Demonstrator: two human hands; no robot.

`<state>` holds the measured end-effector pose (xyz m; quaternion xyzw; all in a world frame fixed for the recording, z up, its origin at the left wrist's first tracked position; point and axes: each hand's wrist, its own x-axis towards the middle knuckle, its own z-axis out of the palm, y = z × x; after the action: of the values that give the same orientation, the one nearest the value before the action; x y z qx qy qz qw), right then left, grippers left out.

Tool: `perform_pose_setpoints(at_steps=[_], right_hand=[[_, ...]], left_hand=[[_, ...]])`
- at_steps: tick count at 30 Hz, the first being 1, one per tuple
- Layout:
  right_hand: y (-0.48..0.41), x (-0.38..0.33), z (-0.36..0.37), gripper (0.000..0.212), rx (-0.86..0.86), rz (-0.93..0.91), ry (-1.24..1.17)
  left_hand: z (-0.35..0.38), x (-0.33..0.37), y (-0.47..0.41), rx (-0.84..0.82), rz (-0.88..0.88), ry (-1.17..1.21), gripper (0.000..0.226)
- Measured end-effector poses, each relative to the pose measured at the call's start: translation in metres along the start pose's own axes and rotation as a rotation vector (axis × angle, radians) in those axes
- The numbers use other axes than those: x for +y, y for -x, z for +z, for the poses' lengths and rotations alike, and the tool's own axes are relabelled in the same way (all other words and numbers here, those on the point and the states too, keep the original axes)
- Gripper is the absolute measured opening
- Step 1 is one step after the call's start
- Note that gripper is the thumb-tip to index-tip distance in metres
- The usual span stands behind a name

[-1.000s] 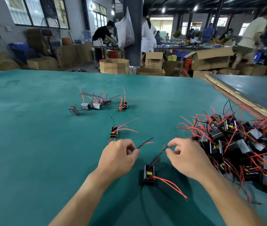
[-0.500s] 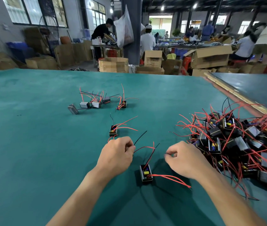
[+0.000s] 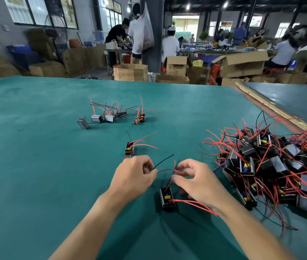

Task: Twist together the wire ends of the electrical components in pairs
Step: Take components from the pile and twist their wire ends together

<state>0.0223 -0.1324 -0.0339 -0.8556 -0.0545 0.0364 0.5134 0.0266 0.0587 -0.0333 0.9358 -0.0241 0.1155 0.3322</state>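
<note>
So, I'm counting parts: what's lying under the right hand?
Red wires from the black component run under the right hand at the wrist, over the green table. Anything else there is covered.

The green table [image 3: 36, 166] holds a big pile [image 3: 272, 166] of little black boxes on the right. One box [image 3: 166, 197] with red wires [image 3: 195, 203] lies near the front. Another box [image 3: 129, 148] lies behind it, and a small group [image 3: 109, 117] sits farther back.

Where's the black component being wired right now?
Head view, lower centre: small black box-shaped component on the green table, between left hand and right hand pinching its wires, left of the tangled pile.
</note>
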Motion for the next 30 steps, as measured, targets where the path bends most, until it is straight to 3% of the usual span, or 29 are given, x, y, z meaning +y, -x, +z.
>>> perform_pose_setpoints(at_steps=[8,15,20,27,30], right_hand=[[0.002,-0.006,0.005,0.017,-0.036,-0.029,-0.159],[-0.002,-0.002,0.004,0.022,-0.004,-0.042,-0.108],[-0.001,-0.003,0.003,0.016,0.045,-0.080,-0.047],[-0.004,0.003,0.000,0.051,0.084,-0.068,0.034],[-0.005,0.004,-0.002,0.046,0.080,-0.051,0.057]], left_hand=[[-0.003,0.002,0.002,-0.022,0.012,-0.030,0.028],[-0.003,0.005,0.002,-0.065,0.051,-0.099,0.040],[-0.004,0.005,0.003,-0.053,0.045,-0.026,0.010],[-0.002,0.000,0.002,-0.058,0.035,0.015,0.025],[-0.001,-0.001,0.001,-0.046,0.027,0.015,0.027]])
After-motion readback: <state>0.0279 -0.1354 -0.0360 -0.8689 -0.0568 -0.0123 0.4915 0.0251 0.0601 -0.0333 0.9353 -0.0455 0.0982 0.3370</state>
